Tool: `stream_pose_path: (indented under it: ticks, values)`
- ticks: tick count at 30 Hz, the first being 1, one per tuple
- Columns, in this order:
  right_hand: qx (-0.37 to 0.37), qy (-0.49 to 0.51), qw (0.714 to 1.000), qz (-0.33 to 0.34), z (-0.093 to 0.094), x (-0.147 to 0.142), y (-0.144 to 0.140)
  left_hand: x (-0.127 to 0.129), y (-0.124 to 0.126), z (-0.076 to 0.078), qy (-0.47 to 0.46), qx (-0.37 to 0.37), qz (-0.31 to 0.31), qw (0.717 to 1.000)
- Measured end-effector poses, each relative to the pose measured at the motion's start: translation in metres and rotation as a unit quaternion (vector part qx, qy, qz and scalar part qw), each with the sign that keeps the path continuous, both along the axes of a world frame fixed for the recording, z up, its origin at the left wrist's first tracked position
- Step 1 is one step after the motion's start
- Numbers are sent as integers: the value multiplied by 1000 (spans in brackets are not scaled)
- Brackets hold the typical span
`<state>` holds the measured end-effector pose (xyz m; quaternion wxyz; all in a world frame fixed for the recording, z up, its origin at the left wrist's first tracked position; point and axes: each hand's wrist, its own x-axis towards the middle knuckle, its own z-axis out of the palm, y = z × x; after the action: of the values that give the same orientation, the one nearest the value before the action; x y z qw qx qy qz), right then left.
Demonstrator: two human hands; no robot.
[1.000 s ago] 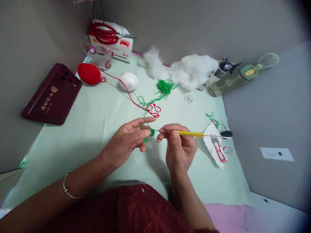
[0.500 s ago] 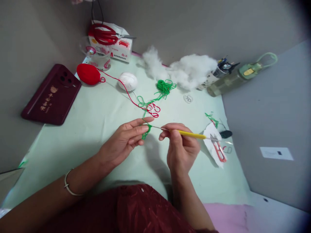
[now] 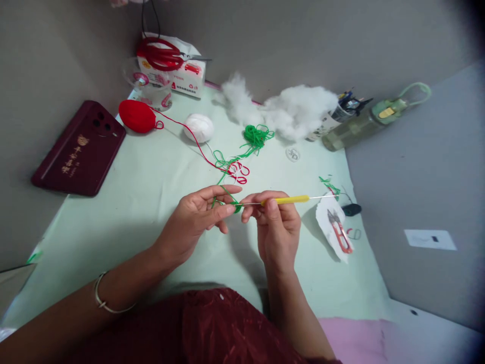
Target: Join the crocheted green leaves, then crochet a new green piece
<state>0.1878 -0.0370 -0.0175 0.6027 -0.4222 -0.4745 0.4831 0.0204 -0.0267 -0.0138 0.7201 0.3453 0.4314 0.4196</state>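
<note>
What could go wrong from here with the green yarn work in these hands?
1. The green strand leading to the left hand passes close to red loops and might snag.
2. The small green piece, pinched at the left fingertips, could slip as the right hand works the yellow-handled hook.
3. The loose green pile looks tangled and may knot if pulled.

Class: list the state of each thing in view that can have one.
Left hand: pinching small green yarn piece
Right hand: gripping yellow-handled metal hook
Red oval yarn ball: wound, one strand drawn out
White round yarn ball: wound
Green yarn heap: loose, unwound
Small orange-handled metal snips: blades apart
Large red-handled scissors: blades look shut
Translucent green bottle: lid on
Dark red phone: camera side showing
</note>
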Motion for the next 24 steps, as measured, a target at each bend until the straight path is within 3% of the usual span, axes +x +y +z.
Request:
stream_pose_path:
  ticks: [4,8,12,15,18,20,24]
  values:
    - [27,-69,997,-21,3,-1,-5,1,0,2,11,8,9,1000]
    - [115,-189,974,-47,4,-2,-10,2,0,2,31,32,28,999]
    - [243,-300,921,-49,-1,-2,-11,4,-2,0,32,48,45,997]
    - [269,-400,874,-52,-7,-2,-14,7,-4,-1,-4,36,60,998]
    - [280,-467,835,-81,-11,-2,-17,9,-3,-1,-101,-39,12,994]
    - [271,-426,858,-91,-10,-2,-17,7,0,0,-159,-105,-30,981]
    - [163,-205,960,-96,2,-4,-8,0,6,1,-175,-128,-19,976]
